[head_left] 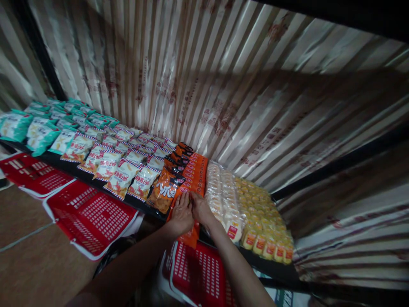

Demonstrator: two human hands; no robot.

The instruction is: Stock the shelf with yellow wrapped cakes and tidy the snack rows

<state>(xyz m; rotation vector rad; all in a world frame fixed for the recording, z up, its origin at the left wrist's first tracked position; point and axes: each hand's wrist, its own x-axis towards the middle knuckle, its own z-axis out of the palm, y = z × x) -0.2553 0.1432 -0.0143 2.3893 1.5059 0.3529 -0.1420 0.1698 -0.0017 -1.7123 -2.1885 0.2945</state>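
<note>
My left hand and my right hand rest side by side on a long orange snack package that lies on the dark shelf and hangs over its front edge. The fingers of both hands press flat on the package, fingertips pointing away from me. Left of it lie darker orange bags. To the right are clear packs of pale round cakes and yellow cakes.
Red and white snack bags and teal bags fill the shelf further left. Red plastic baskets stand on the floor below the shelf, one between my arms. A striped curtain hangs behind the shelf.
</note>
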